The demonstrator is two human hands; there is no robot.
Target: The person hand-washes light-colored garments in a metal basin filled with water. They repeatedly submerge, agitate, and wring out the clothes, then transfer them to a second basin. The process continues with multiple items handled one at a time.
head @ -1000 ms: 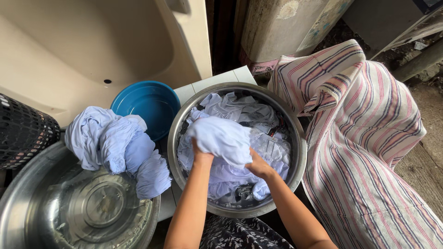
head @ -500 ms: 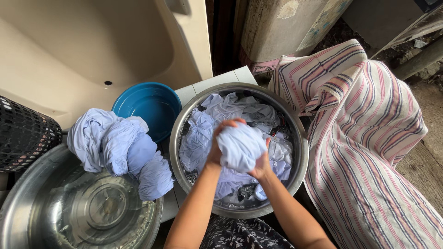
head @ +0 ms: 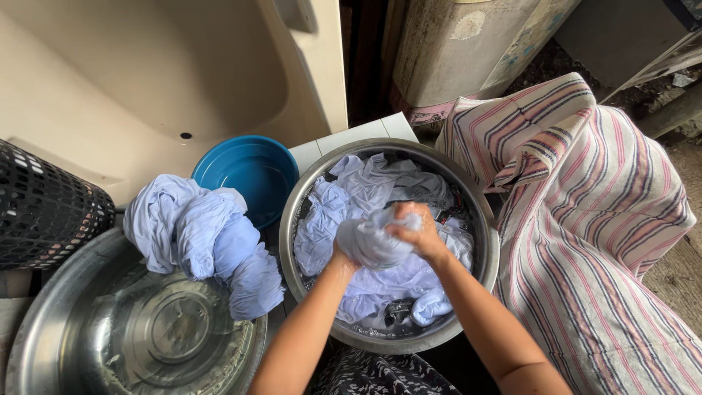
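- A bunched pale-blue wet garment [head: 374,243] is gripped between both hands above the middle of a round steel basin [head: 488,252].
- The right hand [head: 411,230] is laid over the top of the bundle, its fingers closed tightly on the cloth.
- The left hand [head: 341,257] is pressed against the bundle's lower left side; its fingers are mostly hidden by the cloth, yet the fabric is seen to be clasped by them.
- More pale-blue laundry [head: 365,186] is heaped in the basin beneath and behind the hands.
- A wrung pile of pale-blue clothes [head: 201,238] is draped over the rim of a second, larger steel basin [head: 88,344] at the left.
- A blue plastic bowl [head: 248,172] is set between the two basins, just beside the wrung pile.
- A black mesh basket [head: 44,208] is seen at the far left, and a striped cloth [head: 585,212] is spread to the right of the basin.
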